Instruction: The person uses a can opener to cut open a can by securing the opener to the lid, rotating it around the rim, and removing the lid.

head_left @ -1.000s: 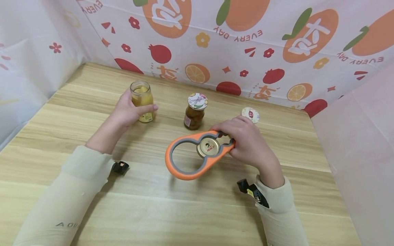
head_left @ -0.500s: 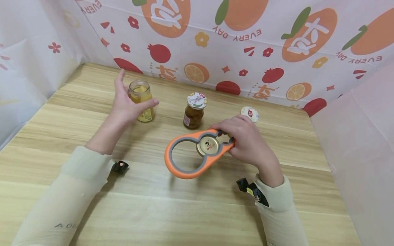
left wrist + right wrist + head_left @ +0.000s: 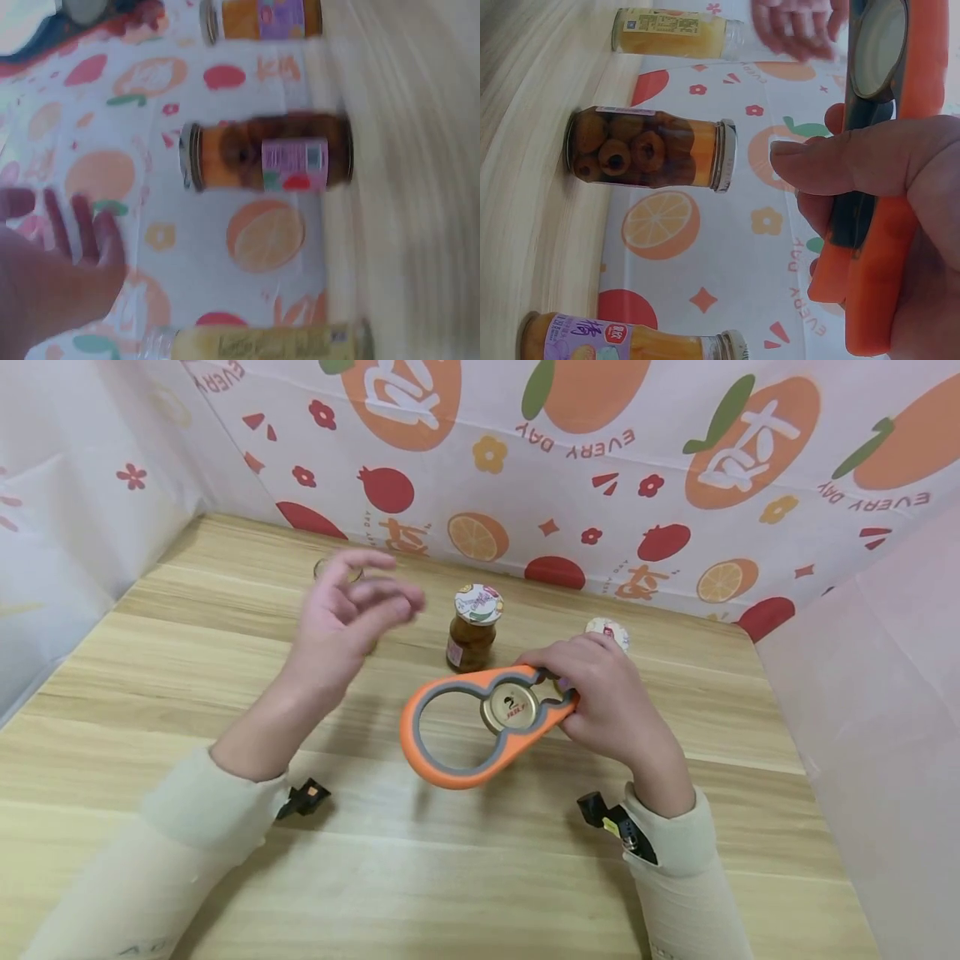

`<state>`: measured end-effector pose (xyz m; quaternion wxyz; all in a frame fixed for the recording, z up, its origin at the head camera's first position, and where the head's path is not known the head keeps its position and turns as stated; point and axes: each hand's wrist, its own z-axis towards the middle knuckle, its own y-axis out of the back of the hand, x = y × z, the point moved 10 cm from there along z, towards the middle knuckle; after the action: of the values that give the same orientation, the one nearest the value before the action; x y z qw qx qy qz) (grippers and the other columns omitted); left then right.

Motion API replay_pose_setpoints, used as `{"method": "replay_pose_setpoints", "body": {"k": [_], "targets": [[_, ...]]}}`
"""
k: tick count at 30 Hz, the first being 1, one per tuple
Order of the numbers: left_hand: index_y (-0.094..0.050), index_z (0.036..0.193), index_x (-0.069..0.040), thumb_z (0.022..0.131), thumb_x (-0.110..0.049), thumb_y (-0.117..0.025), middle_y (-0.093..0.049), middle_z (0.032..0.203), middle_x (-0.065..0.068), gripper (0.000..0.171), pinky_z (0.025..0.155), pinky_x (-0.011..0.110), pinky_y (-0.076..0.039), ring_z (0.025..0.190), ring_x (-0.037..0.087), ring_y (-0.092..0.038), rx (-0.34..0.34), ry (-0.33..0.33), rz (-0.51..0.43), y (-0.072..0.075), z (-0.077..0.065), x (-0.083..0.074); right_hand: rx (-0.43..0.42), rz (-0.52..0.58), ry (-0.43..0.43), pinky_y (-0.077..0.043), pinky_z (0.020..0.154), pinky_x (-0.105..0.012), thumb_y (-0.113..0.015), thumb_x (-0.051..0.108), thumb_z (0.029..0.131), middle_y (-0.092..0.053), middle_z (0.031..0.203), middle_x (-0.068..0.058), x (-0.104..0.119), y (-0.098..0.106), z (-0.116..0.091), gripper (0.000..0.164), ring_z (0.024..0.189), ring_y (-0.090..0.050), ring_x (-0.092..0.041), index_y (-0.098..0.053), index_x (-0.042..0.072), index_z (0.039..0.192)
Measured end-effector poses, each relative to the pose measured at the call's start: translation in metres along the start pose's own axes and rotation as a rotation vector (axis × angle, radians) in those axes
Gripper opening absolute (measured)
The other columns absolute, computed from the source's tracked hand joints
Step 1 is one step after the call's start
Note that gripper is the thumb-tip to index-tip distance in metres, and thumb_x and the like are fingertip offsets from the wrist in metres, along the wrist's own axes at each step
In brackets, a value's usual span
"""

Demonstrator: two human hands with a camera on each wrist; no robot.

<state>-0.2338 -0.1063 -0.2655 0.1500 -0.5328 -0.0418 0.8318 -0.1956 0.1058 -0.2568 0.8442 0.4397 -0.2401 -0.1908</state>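
Observation:
My right hand (image 3: 611,710) grips an orange jar opener (image 3: 457,779) with grey lining, held above the table. A gold lid (image 3: 512,707) sits inside the opener's middle opening. My left hand (image 3: 333,647) is raised with loosely bent fingers and holds nothing. Behind it, mostly hidden in the head view, stands the lidless glass jar of yellow fruit (image 3: 671,34). Between the hands is a jar of brown round fruit (image 3: 471,643), its patterned lid on. A third lidded jar (image 3: 592,341) with a purple label stands behind my right hand.
The jars stand upright on a wood-grain table (image 3: 420,877). A fruit-printed cloth (image 3: 570,518) rises along the back edge, and pale cloth walls (image 3: 862,693) close off both sides.
My left hand has let go of the yellow fruit jar and moved right and toward me, off it. The right hand and jar opener have hardly moved.

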Motion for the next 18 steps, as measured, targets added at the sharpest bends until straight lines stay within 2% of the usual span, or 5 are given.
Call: {"method": "replay_pose_setpoints", "body": {"k": [2, 4, 9, 13, 18], "targets": [[-0.046, 0.122, -0.008, 0.088, 0.009, -0.057, -0.061, 0.11, 0.02, 0.04, 0.09, 0.036, -0.047, 0.104, 0.034, -0.054, 0.135, 0.171, -0.078, -0.016, -0.006, 0.026, -0.008, -0.001, -0.008, -0.037, 0.083, -0.036, -0.068, -0.007, 0.065, -0.063, 0.089, 0.012, 0.0, 0.001, 0.0, 0.048, 0.086, -0.05, -0.007, -0.068, 0.02, 0.104], [-0.044, 0.121, -0.009, 0.088, 0.009, -0.055, -0.059, 0.115, 0.02, 0.04, 0.092, 0.038, -0.046, 0.111, 0.035, -0.051, 0.24, 0.276, -0.12, -0.03, -0.014, 0.044, -0.015, -0.002, -0.012, -0.037, 0.083, -0.037, -0.066, -0.008, 0.065, -0.062, 0.088, 0.013, 0.0, 0.002, 0.0, 0.049, 0.085, -0.049, -0.007, -0.068, 0.02, 0.104], [-0.04, 0.116, -0.006, 0.087, 0.003, -0.061, -0.056, 0.118, 0.018, 0.036, 0.095, 0.042, -0.044, 0.112, 0.035, -0.05, 0.41, 0.39, -0.259, -0.055, -0.032, 0.067, -0.037, -0.003, -0.016, -0.036, 0.081, -0.036, -0.068, -0.005, 0.066, -0.061, 0.085, 0.013, 0.0, 0.004, 0.001, 0.046, 0.079, -0.047, -0.008, -0.069, 0.021, 0.104], [-0.034, 0.116, -0.007, 0.081, -0.009, -0.074, -0.055, 0.11, 0.01, 0.054, 0.096, 0.05, -0.041, 0.11, 0.031, -0.053, 0.487, 0.454, -0.368, -0.072, -0.044, 0.076, -0.063, 0.005, -0.014, -0.037, 0.083, -0.038, -0.07, -0.005, 0.066, -0.063, 0.088, 0.014, 0.002, 0.006, 0.001, 0.046, 0.078, -0.047, -0.009, -0.069, 0.021, 0.104], [-0.032, 0.115, -0.014, 0.074, -0.016, -0.081, -0.062, 0.103, 0.005, 0.064, 0.092, 0.044, -0.044, 0.101, 0.025, -0.056, 0.47, 0.507, -0.459, -0.086, -0.052, 0.08, -0.086, 0.008, 0.009, -0.037, 0.085, -0.039, -0.068, -0.006, 0.066, -0.063, 0.087, 0.013, 0.005, 0.007, 0.002, 0.045, 0.076, -0.047, -0.01, -0.069, 0.02, 0.103]]}}
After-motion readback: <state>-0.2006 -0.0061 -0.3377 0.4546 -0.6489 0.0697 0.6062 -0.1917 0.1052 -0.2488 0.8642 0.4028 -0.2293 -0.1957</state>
